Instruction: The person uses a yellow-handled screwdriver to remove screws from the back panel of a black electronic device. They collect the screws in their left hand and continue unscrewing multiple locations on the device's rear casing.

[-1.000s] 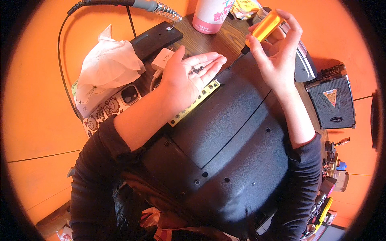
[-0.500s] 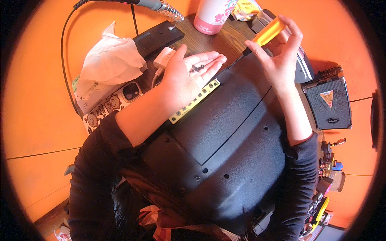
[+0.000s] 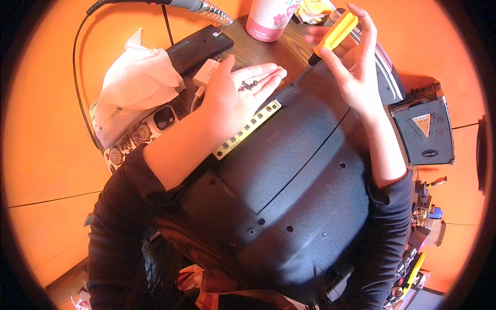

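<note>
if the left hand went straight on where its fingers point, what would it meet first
Probably the yellow-handled screwdriver in the right hand: the left hand points towards it, up and right in the picture. Depth is unclear here, so it might pass above or below.

Repair wkshp – soldering iron (image 3: 192,5), yellow circuit bd (image 3: 249,129), screwdriver (image 3: 337,35), wooden tbl (image 3: 249,45)

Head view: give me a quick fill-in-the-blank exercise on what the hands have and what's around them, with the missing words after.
1. The left hand is turned palm ____, with small dark screws lying on it.
2. The right hand holds a screwdriver with a ____-coloured handle.
3. The large casing below the hands is ____ in colour.
4. The boxy speaker stands on the person's ____ side.

Missing words: up; yellow; black; right.
</note>
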Tool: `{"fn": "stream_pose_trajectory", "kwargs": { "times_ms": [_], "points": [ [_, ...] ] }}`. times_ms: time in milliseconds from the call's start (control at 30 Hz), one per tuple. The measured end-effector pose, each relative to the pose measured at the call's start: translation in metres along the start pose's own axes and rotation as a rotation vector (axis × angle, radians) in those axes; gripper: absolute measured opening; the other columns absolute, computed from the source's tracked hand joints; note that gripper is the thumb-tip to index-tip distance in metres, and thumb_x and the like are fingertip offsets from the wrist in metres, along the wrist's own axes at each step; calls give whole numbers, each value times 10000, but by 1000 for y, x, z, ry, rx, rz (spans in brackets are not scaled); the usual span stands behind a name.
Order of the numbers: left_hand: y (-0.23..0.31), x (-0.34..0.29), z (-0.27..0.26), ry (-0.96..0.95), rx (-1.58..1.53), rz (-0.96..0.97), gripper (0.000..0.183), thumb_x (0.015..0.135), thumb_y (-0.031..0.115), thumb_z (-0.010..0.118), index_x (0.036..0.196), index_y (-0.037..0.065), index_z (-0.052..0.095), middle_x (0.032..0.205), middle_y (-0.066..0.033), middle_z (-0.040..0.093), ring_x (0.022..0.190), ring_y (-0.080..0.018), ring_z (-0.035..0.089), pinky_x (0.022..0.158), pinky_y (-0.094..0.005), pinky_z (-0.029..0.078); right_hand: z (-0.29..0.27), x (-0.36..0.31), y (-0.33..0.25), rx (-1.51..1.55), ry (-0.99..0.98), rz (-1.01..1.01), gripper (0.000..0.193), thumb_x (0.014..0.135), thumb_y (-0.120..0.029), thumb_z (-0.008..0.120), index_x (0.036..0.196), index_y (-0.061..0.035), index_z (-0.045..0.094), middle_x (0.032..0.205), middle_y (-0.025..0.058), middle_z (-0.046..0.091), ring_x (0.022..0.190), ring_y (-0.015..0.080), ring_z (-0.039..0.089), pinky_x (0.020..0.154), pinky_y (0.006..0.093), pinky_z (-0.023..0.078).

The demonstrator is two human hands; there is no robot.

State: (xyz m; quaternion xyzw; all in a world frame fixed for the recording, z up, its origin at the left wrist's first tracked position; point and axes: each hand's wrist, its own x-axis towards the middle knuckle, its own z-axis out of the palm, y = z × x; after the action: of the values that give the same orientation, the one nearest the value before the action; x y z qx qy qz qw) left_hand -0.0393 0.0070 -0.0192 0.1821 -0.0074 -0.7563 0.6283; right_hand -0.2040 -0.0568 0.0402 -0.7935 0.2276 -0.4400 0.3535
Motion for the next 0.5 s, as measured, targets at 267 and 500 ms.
{"fn": "stream_pose_trajectory", "kwargs": {
  "times_ms": [267,500],
  "points": [
    [1,4,-5,-8,138,1,411,815,35,362,1159,-185,313,1200,-287,384,1154,-326,394,1000,-350,328,-3,2,-2,-69,-2,-32,724,722,86,564,1297,-79,156,1179,120,338,1052,206,431,899,331,359],
    [-1,5,-9,-25,271,-26,404,768,-83,361,1167,-138,345,1181,-262,416,1142,-294,417,989,-323,348,0,3,-3,-199,65,-131,738,724,92,565,1303,-82,143,1201,112,328,1023,193,448,853,310,390]
  ]
}}
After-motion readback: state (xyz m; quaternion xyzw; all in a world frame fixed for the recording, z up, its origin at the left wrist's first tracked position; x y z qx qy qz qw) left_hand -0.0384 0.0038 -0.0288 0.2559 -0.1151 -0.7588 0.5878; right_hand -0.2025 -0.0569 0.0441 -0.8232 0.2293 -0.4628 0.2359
